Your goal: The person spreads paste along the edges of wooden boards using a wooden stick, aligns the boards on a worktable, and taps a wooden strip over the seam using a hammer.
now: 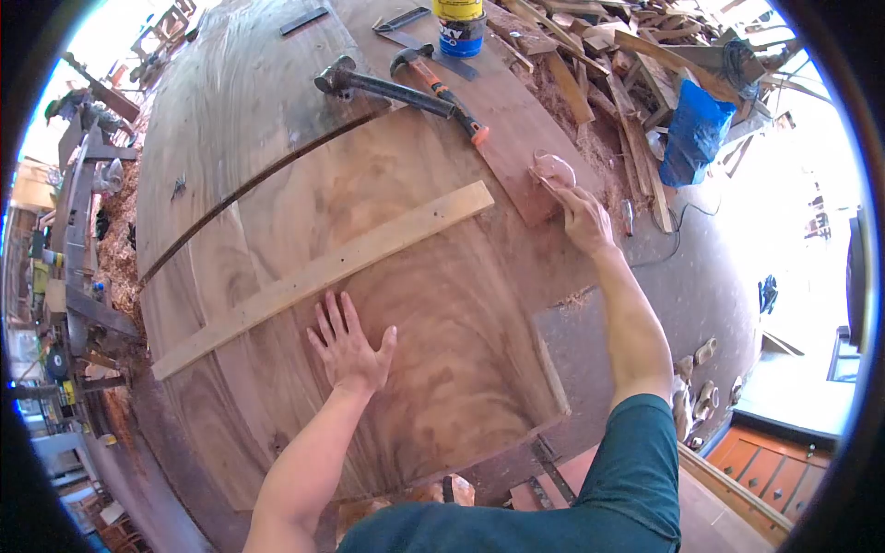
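Note:
My left hand [352,346] lies flat with fingers spread on a large brown wood panel [442,332], just below a pale wood strip [332,263] that crosses the panel. My right hand [585,217] reaches past the panel's right edge to a reddish board [516,166]. Its fingers are closed at the near edge of a pale, roundish thing [554,169] on that board; what they pinch is too small to make out. Farther up lie a dark-handled hammer [392,92] and a claw hammer [447,97] with an orange and black handle, their handles close together.
A yellow and blue can [460,32] stands at the back near a metal square [429,51]. Scrap wood [636,83] and a blue plastic bag [698,134] are heaped at the right. Along the left lie wood shavings [120,221]. A dark gap [267,180] separates two panels.

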Tool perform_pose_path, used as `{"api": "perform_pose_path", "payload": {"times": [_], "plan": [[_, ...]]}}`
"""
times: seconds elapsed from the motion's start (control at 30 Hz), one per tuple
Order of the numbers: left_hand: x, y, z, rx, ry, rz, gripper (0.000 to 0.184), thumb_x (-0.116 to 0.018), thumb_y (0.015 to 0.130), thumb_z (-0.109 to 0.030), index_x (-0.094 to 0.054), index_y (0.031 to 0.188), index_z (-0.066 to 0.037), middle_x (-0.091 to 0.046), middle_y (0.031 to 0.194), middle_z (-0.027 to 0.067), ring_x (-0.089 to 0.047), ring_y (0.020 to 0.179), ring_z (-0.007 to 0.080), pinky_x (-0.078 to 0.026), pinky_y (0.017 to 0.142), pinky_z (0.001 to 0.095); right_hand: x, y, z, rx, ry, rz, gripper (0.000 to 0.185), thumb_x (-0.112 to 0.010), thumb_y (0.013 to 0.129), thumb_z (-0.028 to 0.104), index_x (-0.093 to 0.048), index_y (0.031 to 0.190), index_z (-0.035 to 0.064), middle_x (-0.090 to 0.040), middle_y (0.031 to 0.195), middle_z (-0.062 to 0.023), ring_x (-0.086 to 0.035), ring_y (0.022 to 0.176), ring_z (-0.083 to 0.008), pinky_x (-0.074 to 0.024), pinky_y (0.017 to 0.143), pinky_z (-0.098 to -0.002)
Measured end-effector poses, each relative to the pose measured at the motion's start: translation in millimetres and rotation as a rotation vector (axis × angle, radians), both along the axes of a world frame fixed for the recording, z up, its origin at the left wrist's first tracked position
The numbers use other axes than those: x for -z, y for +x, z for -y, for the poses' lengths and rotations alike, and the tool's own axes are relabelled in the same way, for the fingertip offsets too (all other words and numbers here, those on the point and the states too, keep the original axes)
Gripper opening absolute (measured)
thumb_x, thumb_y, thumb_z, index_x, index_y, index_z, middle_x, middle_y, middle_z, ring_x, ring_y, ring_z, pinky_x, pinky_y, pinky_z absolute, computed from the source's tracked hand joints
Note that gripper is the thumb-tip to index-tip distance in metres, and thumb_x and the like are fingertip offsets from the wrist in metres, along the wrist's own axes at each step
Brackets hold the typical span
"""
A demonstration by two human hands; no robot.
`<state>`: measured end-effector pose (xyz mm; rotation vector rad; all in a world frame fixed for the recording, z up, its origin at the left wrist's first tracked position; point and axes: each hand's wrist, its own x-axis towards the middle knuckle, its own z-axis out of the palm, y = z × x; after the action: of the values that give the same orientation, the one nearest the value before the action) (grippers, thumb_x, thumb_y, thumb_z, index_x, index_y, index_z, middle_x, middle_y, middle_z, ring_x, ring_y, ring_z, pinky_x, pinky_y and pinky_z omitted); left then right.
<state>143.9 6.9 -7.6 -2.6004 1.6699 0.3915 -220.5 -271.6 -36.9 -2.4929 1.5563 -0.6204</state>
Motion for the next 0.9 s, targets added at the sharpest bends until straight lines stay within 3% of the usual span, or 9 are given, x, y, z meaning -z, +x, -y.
{"api": "perform_pose_path", "payload": {"times": [0.4,0.5,0.6,0.63,0.73,0.9], "plan": [[2,-1,-5,0.01,-0.062,0.005,0.099,-0.051,0.092,-0.063,-0.012,0.162,-0.004,-0.009,0.169,0.0188,-0.008,0.155,0.0407,-0.006,0.122,0.0628,-5,-8,-36,-0.07,0.017,0.073,0.03,-0.058,0.09,0.005,-0.07,0.118,0.0096,-0.069,0.108,-0.013,-0.065,0.104,-0.037,-0.0524,0.089,-0.0437],[4,-2,-7,0.018,-0.07,0.024,0.098,-0.05,0.093,-0.063,-0.012,0.162,-0.004,-0.01,0.168,0.0192,-0.008,0.155,0.0404,-0.006,0.122,0.0626,-6,-11,-66,-0.057,0.095,0.316,0.032,-0.06,0.09,0.004,-0.069,0.12,0.0069,-0.07,0.104,-0.0145,-0.068,0.1,-0.0338,-0.0525,0.087,-0.0396],[10,-1,-8,0.019,-0.108,0.05,0.097,-0.049,0.094,-0.064,-0.014,0.161,-0.004,-0.011,0.168,0.0194,-0.008,0.155,0.0396,-0.006,0.122,0.0625,-40,-11,-134,0.076,0.234,0.517,0.029,-0.06,0.091,0.003,-0.069,0.119,0.005,-0.071,0.1,-0.0153,-0.07,0.095,-0.0264,-0.0515,0.086,-0.035],[11,-1,-7,0.023,-0.124,0.052,0.096,-0.048,0.094,-0.064,-0.015,0.161,-0.004,-0.012,0.168,0.0194,-0.008,0.155,0.0393,-0.006,0.122,0.0625,-48,-14,-162,0.142,0.293,0.541,0.026,-0.059,0.095,0.002,-0.068,0.119,0.0041,-0.071,0.099,-0.0145,-0.069,0.092,-0.0196,-0.0524,0.085,-0.0326],[19,-1,-9,0.049,-0.153,0.074,0.097,-0.044,0.095,-0.068,-0.016,0.161,-0.003,-0.011,0.168,0.0199,-0.008,0.156,0.0385,-0.008,0.122,0.0627,-63,-4,-267,0.115,0.178,0.686,0.029,-0.058,0.098,-0.001,-0.066,0.125,-0.0006,-0.071,0.098,-0.0111,-0.068,0.089,-0.0181,-0.0536,0.084,-0.0308],[23,2,-13,0.055,-0.161,0.054,0.1,-0.041,0.094,-0.071,-0.014,0.161,-0.001,-0.011,0.168,0.0207,-0.007,0.156,0.0392,-0.01,0.121,0.0637,-35,42,-457,0.36,0.106,0.71,0.032,-0.06,0.096,-0.002,-0.067,0.127,0.0032,-0.069,0.106,-0.0155,-0.069,0.095,-0.0231,-0.0547,0.08,-0.0314]]}}
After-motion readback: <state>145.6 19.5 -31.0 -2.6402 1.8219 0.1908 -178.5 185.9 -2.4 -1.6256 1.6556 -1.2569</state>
